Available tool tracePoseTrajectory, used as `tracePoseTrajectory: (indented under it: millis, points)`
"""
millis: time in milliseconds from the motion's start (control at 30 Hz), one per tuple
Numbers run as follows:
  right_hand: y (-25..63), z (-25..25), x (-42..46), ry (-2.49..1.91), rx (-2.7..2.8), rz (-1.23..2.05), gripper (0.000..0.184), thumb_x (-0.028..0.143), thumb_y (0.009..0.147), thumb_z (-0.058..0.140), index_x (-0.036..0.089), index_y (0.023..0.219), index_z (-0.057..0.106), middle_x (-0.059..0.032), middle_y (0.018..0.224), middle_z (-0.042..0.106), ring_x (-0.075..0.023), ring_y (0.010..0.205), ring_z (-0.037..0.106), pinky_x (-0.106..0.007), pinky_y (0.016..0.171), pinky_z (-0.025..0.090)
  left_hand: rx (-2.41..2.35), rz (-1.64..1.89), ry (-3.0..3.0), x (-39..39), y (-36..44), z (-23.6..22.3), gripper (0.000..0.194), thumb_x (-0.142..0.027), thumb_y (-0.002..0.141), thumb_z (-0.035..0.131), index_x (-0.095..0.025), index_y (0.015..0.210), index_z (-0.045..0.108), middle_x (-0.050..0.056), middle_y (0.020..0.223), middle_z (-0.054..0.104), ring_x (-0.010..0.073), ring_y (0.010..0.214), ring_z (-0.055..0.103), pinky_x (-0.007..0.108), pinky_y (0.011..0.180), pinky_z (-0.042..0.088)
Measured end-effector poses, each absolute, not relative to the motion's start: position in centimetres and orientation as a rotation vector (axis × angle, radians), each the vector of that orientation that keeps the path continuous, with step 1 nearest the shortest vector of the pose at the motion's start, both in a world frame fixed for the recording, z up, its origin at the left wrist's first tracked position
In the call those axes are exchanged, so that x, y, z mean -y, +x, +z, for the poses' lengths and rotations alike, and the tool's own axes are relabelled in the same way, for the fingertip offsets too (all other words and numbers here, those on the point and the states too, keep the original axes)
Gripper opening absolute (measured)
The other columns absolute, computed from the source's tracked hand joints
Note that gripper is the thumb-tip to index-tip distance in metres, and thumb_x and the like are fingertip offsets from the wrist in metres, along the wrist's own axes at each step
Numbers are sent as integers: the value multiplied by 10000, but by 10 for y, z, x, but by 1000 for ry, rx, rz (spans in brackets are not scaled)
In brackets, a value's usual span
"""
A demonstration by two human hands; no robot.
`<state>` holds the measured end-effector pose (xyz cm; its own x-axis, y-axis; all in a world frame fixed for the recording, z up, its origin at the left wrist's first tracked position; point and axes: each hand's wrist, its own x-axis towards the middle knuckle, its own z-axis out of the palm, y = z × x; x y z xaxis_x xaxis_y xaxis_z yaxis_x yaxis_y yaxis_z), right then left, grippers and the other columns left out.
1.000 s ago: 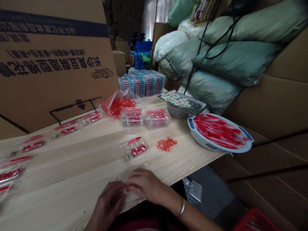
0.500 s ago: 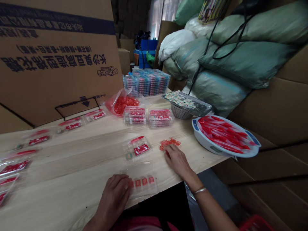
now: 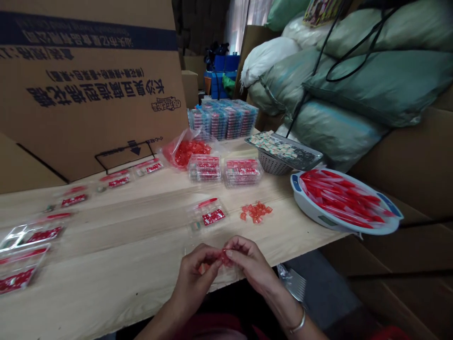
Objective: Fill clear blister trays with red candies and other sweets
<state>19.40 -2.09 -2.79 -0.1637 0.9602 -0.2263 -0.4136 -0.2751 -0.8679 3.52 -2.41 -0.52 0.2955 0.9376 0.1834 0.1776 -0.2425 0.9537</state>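
Observation:
My left hand (image 3: 198, 274) and my right hand (image 3: 252, 265) meet over the table's near edge, both closed in a pinch. Between their fingertips are small translucent red pieces (image 3: 225, 258), partly covered by the fingers. Beneath the hands lies a clear plastic tray, mostly hidden. Just beyond my right hand is a small pile of loose translucent red square pieces (image 3: 256, 212). Behind my left hand sits an open clear package (image 3: 208, 216) holding a red stick-like item, a red printed packet and a pale small packet.
A white basin (image 3: 318, 221) of red wrapped items stands at the right table edge. Behind are stacked clear packs (image 3: 243, 172), a bag of red pieces (image 3: 187, 150), and a grey tray (image 3: 304, 158) on a colander. Filled packages (image 3: 44, 234) line the left; a large carton (image 3: 106, 127) stands behind.
My right hand has come back from the loose pile to meet my left hand. My left hand has lifted from the tray, and both now pinch red pieces. The view has shifted slightly.

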Motion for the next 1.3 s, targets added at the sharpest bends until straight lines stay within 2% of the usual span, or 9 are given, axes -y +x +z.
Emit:
tracePoseTrajectory:
  millis: [100, 233, 467, 667, 767, 900, 1067, 1133, 1300]
  points:
    - [187, -31, 28, -976, 765, 1718, 350, 405, 599, 818, 161, 671, 577, 40, 589, 579, -81, 531, 516, -198, 541, 420, -1016, 1000, 1658, 33, 28, -3, 113, -229, 785, 635, -204, 865, 712, 30, 778, 693, 149, 723, 640, 254, 669, 514]
    - [181, -31, 38, -972, 914, 1744, 339, 405, 628, 800, 166, 758, 597, 29, 668, 602, -94, 602, 544, -209, 592, 432, -1078, 1015, 1546, 47, 20, -10, 130, -217, 778, 645, -208, 889, 712, 26, 781, 711, 148, 708, 661, 251, 664, 539]
    - [171, -22, 43, -1049, 1145, 1665, 201, 257, 656, 725, 172, 760, 575, 20, 738, 600, -111, 684, 551, -222, 644, 433, -1024, 1077, 1190, 55, 14, -28, 160, -287, 736, 716, -189, 862, 721, 56, 854, 755, 195, 795, 715, 279, 717, 581]
    - [161, -24, 46, -1083, 994, 1803, 183, 226, 582, 646, 176, 696, 510, 46, 660, 545, -87, 585, 475, -207, 576, 384, -1142, 1040, 1630, 65, 5, -26, 148, -207, 815, 609, -203, 920, 713, 35, 851, 738, 150, 766, 699, 235, 697, 570]
    - [154, -22, 58, -1219, 1182, 1672, 108, 141, 560, 556, 173, 652, 509, 47, 627, 528, -91, 597, 455, -200, 568, 355, -1149, 932, 1733, 75, -5, -24, 168, -159, 839, 547, -198, 931, 683, 26, 841, 732, 135, 752, 699, 209, 681, 565]
    - [148, -18, 69, -1345, 1433, 1650, 128, 80, 541, 509, 171, 631, 511, 56, 579, 499, -91, 566, 423, -199, 518, 307, -1113, 814, 1990, 84, -19, -24, 280, -104, 865, 450, -224, 1066, 605, 21, 907, 723, 121, 777, 696, 182, 684, 555]
    - [143, -23, 65, -1291, 1496, 1674, 138, 62, 541, 525, 167, 628, 503, 55, 600, 502, -95, 591, 425, -199, 531, 313, -1082, 699, 2451, 86, -31, -31, 326, -179, 886, 476, -200, 1211, 499, 67, 943, 717, 176, 794, 700, 236, 652, 576]
    - [141, -24, 63, -1273, 1502, 1675, 144, 59, 539, 531, 166, 630, 500, 54, 607, 496, -96, 601, 423, -200, 540, 315, -1092, 726, 2535, 85, -32, -33, 274, -190, 889, 469, -187, 1158, 522, 70, 889, 716, 184, 735, 697, 244, 595, 571]
    - [139, -24, 63, -1071, 1359, 1732, 116, 191, 662, 612, 170, 735, 525, 30, 711, 530, -110, 668, 470, -219, 615, 378, -1170, 1030, 2274, 81, -28, -29, 210, -76, 870, 442, -212, 988, 550, -4, 758, 689, 101, 622, 667, 151, 568, 523]
